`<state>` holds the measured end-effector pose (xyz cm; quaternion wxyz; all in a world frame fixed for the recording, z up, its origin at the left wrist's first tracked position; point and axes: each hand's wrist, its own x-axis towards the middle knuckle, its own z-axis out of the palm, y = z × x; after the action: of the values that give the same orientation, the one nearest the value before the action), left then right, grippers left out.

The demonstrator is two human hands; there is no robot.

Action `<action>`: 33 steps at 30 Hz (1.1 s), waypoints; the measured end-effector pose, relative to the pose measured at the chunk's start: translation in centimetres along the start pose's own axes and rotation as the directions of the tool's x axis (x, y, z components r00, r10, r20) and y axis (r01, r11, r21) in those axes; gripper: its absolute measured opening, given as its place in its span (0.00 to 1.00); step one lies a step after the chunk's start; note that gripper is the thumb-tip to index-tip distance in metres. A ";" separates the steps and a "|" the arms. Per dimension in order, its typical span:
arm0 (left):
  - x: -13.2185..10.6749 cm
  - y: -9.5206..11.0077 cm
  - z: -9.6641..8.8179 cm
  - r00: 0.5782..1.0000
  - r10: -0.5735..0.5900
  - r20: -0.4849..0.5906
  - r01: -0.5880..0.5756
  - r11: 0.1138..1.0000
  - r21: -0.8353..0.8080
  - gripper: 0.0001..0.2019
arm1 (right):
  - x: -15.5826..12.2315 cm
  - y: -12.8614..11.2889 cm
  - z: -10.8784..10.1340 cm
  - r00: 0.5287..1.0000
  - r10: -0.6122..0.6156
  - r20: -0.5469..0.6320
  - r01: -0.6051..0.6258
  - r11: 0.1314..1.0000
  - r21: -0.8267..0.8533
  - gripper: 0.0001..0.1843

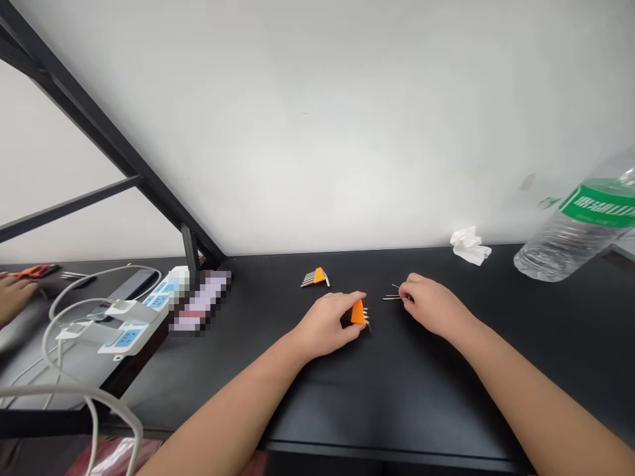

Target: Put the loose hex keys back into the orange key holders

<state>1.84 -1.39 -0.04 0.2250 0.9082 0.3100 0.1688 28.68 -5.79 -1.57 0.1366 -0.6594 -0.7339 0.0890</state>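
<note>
While the left hand (330, 324) has its grip clamped on an orange wedge-shaped plastic holder (358, 313), thumb on the near side and fingers on the far side, several slim, smooth metal keys (366, 316) jut from the holder's right face; to the right, the right hand (429, 301) has its fingertips bunched at the right ends of some thin, straight silvery rods (391, 298), though I cannot tell whether that grip is clamped on one; farther off and slightly left lies a second orange holder with a fan of metal keys (319, 275).

All this sits on a matt black, flat surface (387, 390) against a plain white wall (317, 132); at the far right are a crumpled white tissue (469, 246) and a big, ribbed, clear plastic bottle (570, 225) with a green label; to the left, beyond a black metal frame (124, 155), lie a white power strip with blue socket faces (159, 297) and looping white cables (45, 344); another person's hand (14, 297) shows at the left edge.
</note>
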 end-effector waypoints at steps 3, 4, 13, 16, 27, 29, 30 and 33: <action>-0.1 -0.2 0.0 1.000 -0.001 0.001 0.001 1.000 -0.003 0.28 | -0.1 -0.5 -0.3 0.998 0.042 0.048 -0.041 0.999 -0.030 0.10; -0.1 -0.2 0.0 1.000 -0.005 0.001 0.005 1.000 -0.004 0.28 | -0.1 -0.7 -0.4 0.995 0.063 0.076 -0.060 0.997 -0.039 0.10; 0.0 -0.1 0.1 0.990 -0.143 0.019 0.144 0.985 -0.091 0.27 | -1.0 -3.0 -1.1 0.990 -0.029 0.138 0.012 0.993 0.118 0.07; 0.1 -0.1 0.0 0.991 -0.132 0.003 0.132 0.988 -0.084 0.24 | -1.1 -3.5 -1.1 0.981 -0.189 0.053 0.170 0.953 0.251 0.07; 0.0 0.0 0.0 0.998 -0.060 -0.029 0.057 0.995 -0.086 0.25 | -1.3 -3.4 0.0 0.929 -0.338 -0.147 0.363 0.910 0.199 0.12; 0.1 0.0 0.1 0.999 -0.045 -0.031 0.043 0.997 -0.068 0.25 | -1.5 -3.7 -0.2 0.921 -0.352 -0.165 0.382 0.900 0.211 0.14; 0.1 -0.1 0.1 0.999 -0.030 -0.034 0.028 0.998 -0.061 0.25 | -1.6 -3.8 -0.4 0.917 -0.360 -0.172 0.394 0.887 0.240 0.15; 0.1 -0.3 0.0 0.997 0.057 -0.061 -0.063 0.992 -0.109 0.25 | -1.6 -4.3 -1.2 0.918 -0.352 -0.181 0.396 0.800 0.451 0.13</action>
<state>1.82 -1.13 -0.17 0.2610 0.8979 0.2791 0.2187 25.18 -7.94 0.76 0.3423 -0.4503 -0.7976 0.2096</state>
